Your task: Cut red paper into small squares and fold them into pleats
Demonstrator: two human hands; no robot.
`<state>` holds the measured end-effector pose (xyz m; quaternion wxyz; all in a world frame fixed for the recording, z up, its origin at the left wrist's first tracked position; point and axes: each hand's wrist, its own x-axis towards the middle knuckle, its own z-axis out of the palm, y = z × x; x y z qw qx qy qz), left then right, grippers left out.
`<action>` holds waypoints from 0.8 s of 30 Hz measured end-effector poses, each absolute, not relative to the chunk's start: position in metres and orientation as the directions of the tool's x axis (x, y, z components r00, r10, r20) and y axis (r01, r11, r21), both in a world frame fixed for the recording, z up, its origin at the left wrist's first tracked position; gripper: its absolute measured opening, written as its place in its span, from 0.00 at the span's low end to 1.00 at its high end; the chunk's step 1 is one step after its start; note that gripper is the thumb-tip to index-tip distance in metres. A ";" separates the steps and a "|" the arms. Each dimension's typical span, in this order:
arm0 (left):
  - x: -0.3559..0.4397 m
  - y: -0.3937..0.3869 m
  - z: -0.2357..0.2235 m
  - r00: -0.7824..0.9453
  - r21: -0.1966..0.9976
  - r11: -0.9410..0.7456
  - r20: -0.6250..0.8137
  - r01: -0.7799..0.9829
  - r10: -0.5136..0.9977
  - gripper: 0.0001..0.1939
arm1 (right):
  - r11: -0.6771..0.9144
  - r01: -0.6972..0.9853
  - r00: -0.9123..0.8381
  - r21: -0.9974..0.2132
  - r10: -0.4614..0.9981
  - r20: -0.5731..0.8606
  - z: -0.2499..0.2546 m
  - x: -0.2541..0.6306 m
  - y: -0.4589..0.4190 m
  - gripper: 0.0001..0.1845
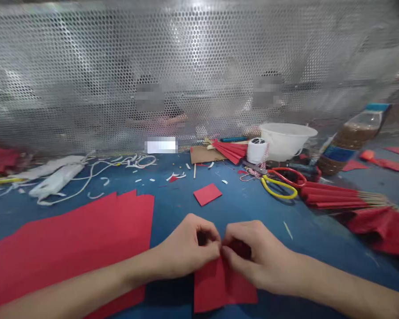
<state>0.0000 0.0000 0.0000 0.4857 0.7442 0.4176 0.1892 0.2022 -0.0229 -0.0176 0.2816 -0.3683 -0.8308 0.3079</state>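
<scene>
A folded piece of red paper (210, 288) with a crease down its middle hangs or lies below my two hands, near the front of the blue table. My left hand (194, 246) pinches its top edge between thumb and forefinger. Right beside it, my right hand (252, 250) is closed on the same edge, fingertips almost touching the left ones. The fingers cover the paper's upper part. Just beyond my hands lies a small red paper rectangle (207, 194). Large red sheets (113, 230) are fanned in a stack under and beyond my left forearm.
Red-and-yellow-handled scissors (280, 184), a thread spool (256, 151), a white bowl (285, 137) and a tilted bottle (352, 139) stand or lie at right. Pleated red bundles (335, 197) sit nearer. A white power strip (56, 180) lies left. A perforated metal panel (199, 66) closes the back.
</scene>
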 end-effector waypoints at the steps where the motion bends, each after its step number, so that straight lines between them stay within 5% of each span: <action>1: -0.001 -0.001 0.000 0.582 0.879 -0.179 -0.128 0.441 0.803 0.07 | 0.546 0.433 -0.579 -0.718 0.778 0.242 -0.018 0.202 -0.022 0.07; 24: -0.004 0.002 0.000 0.590 0.903 -0.104 -0.182 0.417 0.787 0.07 | 0.608 0.407 -0.616 -0.682 0.734 0.287 -0.017 0.207 -0.024 0.05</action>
